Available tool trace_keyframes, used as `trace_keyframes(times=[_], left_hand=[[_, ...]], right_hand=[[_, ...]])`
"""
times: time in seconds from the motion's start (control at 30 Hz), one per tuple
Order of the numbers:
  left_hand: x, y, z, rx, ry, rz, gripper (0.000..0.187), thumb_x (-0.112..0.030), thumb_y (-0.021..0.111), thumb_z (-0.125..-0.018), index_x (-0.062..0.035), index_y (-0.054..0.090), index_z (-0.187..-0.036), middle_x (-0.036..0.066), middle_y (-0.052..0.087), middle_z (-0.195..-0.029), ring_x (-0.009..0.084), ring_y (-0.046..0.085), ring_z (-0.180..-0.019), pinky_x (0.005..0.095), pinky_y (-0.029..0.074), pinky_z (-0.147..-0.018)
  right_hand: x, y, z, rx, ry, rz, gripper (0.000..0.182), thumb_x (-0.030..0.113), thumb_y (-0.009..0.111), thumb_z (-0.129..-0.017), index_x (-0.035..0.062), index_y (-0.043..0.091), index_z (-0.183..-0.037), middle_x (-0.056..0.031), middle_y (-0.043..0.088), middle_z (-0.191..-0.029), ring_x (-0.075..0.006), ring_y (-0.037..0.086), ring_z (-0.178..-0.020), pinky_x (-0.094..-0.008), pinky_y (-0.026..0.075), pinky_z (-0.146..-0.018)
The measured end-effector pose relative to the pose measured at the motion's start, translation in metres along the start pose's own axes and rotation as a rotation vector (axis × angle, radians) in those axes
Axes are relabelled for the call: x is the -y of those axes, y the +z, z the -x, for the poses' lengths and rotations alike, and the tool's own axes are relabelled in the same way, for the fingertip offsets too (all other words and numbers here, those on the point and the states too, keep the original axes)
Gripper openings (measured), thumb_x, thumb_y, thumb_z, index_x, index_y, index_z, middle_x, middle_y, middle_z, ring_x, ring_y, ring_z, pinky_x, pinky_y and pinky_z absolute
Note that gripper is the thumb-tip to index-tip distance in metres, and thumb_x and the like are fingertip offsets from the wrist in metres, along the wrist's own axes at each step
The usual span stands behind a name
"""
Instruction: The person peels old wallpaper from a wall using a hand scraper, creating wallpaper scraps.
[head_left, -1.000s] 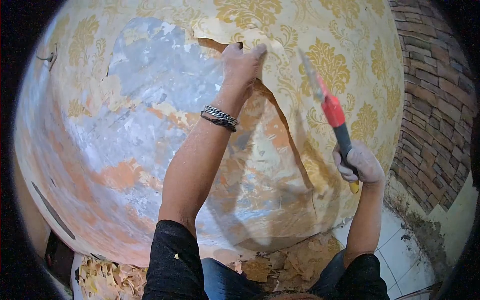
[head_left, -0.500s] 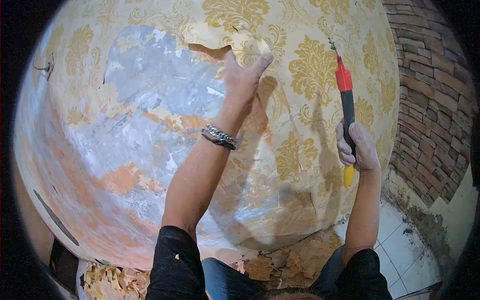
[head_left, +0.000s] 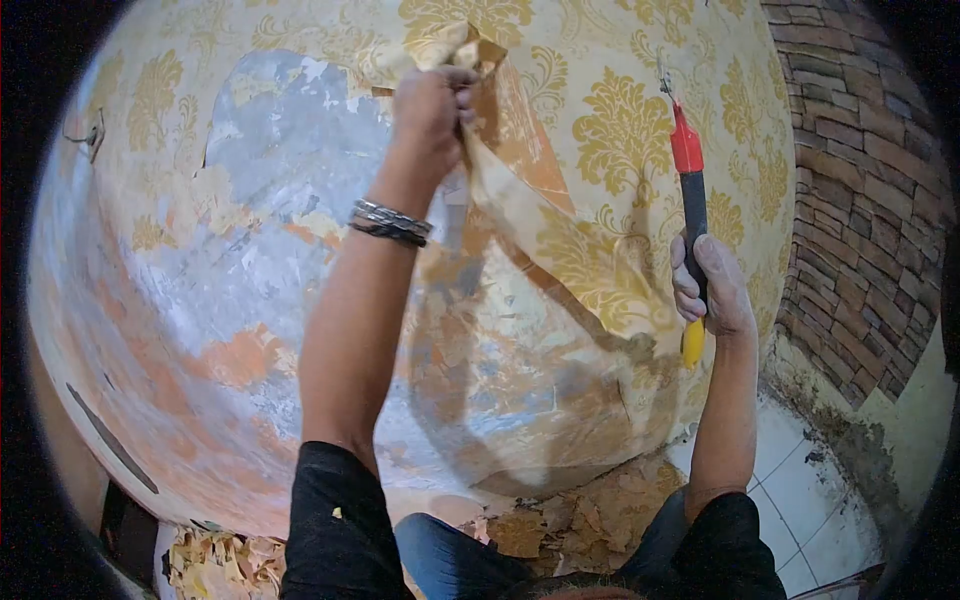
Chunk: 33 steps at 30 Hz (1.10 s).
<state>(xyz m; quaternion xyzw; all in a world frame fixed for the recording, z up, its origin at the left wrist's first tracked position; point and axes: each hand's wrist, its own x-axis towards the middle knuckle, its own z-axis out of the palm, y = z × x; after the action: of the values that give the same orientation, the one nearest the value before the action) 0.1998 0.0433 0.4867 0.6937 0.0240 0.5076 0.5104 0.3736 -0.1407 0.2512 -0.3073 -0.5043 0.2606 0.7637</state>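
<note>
My left hand point(head_left: 432, 112) is closed on a strip of patterned wallpaper point(head_left: 510, 195), which hangs partly peeled and folded away from the wall, still joined at its lower right. Behind it shows an orange-brown bare patch point(head_left: 520, 130). In my right hand point(head_left: 715, 285) is a scraper point(head_left: 693, 215) with a black grip, red neck and yellow end, held upright; its tip is near the papered wall and I cannot tell if it touches. Gold-patterned wallpaper point(head_left: 625, 130) covers the wall around. A grey scraped area point(head_left: 300, 130) lies left of my left hand.
Brick-patterned covering point(head_left: 860, 180) is at the right. Torn paper scraps point(head_left: 220, 565) lie at the lower left and more scraps point(head_left: 575, 525) at the wall's foot. White floor tiles point(head_left: 800, 495) show at the lower right. A hook point(head_left: 95, 135) sticks out at the left.
My left hand has closed on the wallpaper and moved left, pulling a long strip away from the wall and baring more orange-brown surface. My right hand and the scraper have hardly moved.
</note>
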Motion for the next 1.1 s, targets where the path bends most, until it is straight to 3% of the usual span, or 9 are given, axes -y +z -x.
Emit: trace_keyframes(times=[0.07, 0.13, 0.2, 0.4, 0.5, 0.63, 0.73, 1.1], left_hand=[[-0.024, -0.02, -0.007, 0.056, 0.03, -0.063, 0.014, -0.007, 0.048, -0.09, -0.001, 0.052, -0.102, 0.0, 0.051, -0.072, 0.006, 0.041, -0.054, 0.0192, 0.035, -0.044], [-0.031, -0.035, 0.0, 0.005, 0.043, -0.086, 0.01, -0.008, 0.049, -0.09, -0.0024, 0.053, -0.098, -0.001, 0.05, -0.072, 0.0056, 0.04, -0.053, 0.0191, 0.033, -0.044], [-0.029, -0.054, 0.007, -0.005, -0.072, -0.258, 0.01, -0.009, 0.048, -0.091, -0.0026, 0.053, -0.098, -0.001, 0.05, -0.072, 0.0055, 0.039, -0.052, 0.0195, 0.031, -0.044], [-0.03, -0.057, 0.025, -0.083, -0.019, -0.046, 0.011, -0.01, 0.048, -0.094, -0.0005, 0.051, -0.098, -0.001, 0.046, -0.072, 0.0053, 0.037, -0.052, 0.0195, 0.03, -0.043], [-0.052, -0.058, 0.02, 0.026, 0.046, 0.078, 0.011, -0.008, 0.044, -0.095, 0.0008, 0.048, -0.102, -0.004, 0.038, -0.071, 0.0038, 0.032, -0.051, 0.0182, 0.028, -0.042], [-0.065, -0.073, 0.024, 0.039, 0.078, 0.08, 0.011, -0.008, 0.043, -0.096, -0.0001, 0.047, -0.102, -0.003, 0.037, -0.071, 0.0034, 0.03, -0.051, 0.0174, 0.026, -0.041], [-0.065, -0.083, 0.031, 0.071, 0.042, 0.126, 0.004, -0.006, 0.045, -0.094, -0.0029, 0.047, -0.093, -0.002, 0.042, -0.071, 0.003, 0.031, -0.05, 0.0174, 0.025, -0.039], [-0.073, -0.106, 0.038, 0.024, 0.046, -0.02, 0.017, -0.008, 0.045, -0.094, -0.0009, 0.051, -0.108, -0.005, 0.035, -0.07, 0.0025, 0.029, -0.051, 0.0172, 0.025, -0.041]], right_hand=[[-0.001, 0.001, 0.0, -0.016, 0.0, 0.002, 0.049, 0.056, 0.054, -0.091, 0.0068, 0.053, -0.091, 0.0037, 0.04, -0.055, -0.0054, 0.032, -0.037, -0.0222, 0.028, -0.035], [-0.001, 0.002, -0.001, -0.026, 0.015, -0.004, 0.048, 0.055, 0.054, -0.092, 0.0069, 0.053, -0.091, 0.0036, 0.04, -0.055, -0.0056, 0.032, -0.037, -0.0224, 0.029, -0.035], [-0.002, 0.003, -0.001, -0.036, 0.028, -0.012, 0.047, 0.054, 0.054, -0.092, 0.0069, 0.053, -0.091, 0.0034, 0.04, -0.055, -0.0057, 0.032, -0.037, -0.0226, 0.029, -0.035], [0.001, 0.003, 0.001, -0.023, 0.041, 0.039, 0.047, 0.054, 0.053, -0.093, 0.0065, 0.052, -0.092, 0.0025, 0.041, -0.056, -0.0063, 0.034, -0.037, -0.0224, 0.03, -0.036], [0.0, 0.001, 0.002, -0.019, 0.045, 0.038, 0.048, 0.054, 0.053, -0.093, 0.0063, 0.052, -0.092, 0.0021, 0.041, -0.057, -0.0064, 0.035, -0.037, -0.0222, 0.031, -0.036], [-0.003, -0.003, 0.0, -0.035, 0.053, 0.057, 0.048, 0.055, 0.053, -0.092, 0.0067, 0.052, -0.092, 0.0019, 0.041, -0.057, -0.0063, 0.035, -0.038, -0.0222, 0.031, -0.036], [-0.004, -0.005, -0.001, -0.039, 0.061, 0.056, 0.047, 0.054, 0.054, -0.092, 0.0071, 0.052, -0.092, 0.0021, 0.042, -0.057, -0.0062, 0.035, -0.038, -0.0221, 0.031, -0.036], [-0.004, -0.015, -0.001, -0.058, 0.034, -0.005, 0.045, 0.052, 0.054, -0.093, 0.0069, 0.053, -0.091, 0.0018, 0.042, -0.058, -0.0066, 0.034, -0.038, -0.0223, 0.031, -0.036]])
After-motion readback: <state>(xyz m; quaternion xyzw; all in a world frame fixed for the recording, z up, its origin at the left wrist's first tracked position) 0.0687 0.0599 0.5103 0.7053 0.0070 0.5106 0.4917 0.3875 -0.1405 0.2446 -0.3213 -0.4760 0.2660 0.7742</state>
